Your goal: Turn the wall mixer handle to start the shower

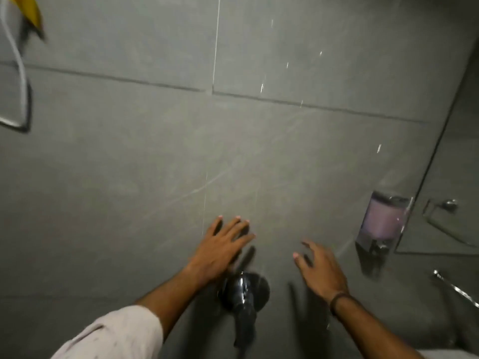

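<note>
Both hands, left & right, open (empty), above mixer handle.

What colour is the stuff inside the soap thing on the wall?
Pale pinkish-purple, in the soap dispenser, head view.

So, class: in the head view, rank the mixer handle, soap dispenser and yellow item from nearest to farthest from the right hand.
1. Mixer handle: just left of the right hand, low on the wall.
2. Soap dispenser: to its right, near the glass edge.
3. Yellow item: far top-left corner.
</note>
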